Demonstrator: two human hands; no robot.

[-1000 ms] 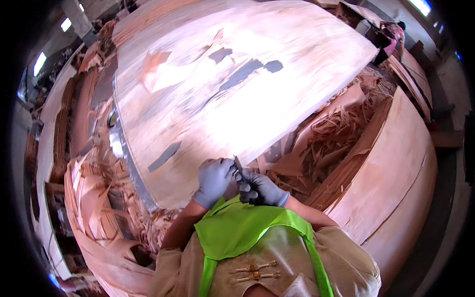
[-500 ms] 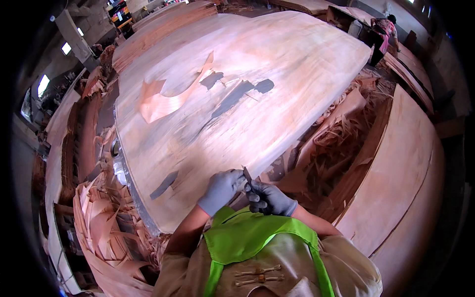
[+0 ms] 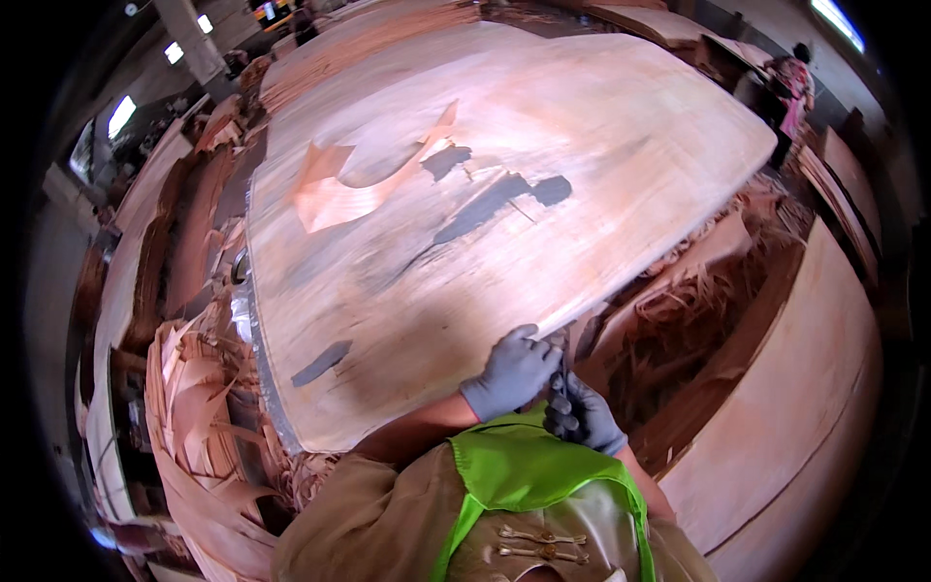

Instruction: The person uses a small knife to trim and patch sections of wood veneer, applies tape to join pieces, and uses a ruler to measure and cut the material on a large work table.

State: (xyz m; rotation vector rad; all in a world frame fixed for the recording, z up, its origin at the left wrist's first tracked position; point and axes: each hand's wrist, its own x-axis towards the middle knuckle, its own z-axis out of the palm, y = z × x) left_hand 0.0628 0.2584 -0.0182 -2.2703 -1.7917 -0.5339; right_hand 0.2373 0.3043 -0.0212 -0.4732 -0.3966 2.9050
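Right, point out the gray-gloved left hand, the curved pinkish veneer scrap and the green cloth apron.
Gray-gloved left hand [image 3: 512, 373]: head view, its back.
Curved pinkish veneer scrap [image 3: 337, 202]: head view, wide left part.
Green cloth apron [image 3: 529, 466]: head view, upper middle.

Veneer scrap [image 3: 333, 202] on wood sheet [image 3: 582, 262]

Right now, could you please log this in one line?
left hand: beside right hand; right hand: curled, contents unclear; ahead: wood sheet

No lettering, label, number or sign can be read anywhere in this view, near or far.
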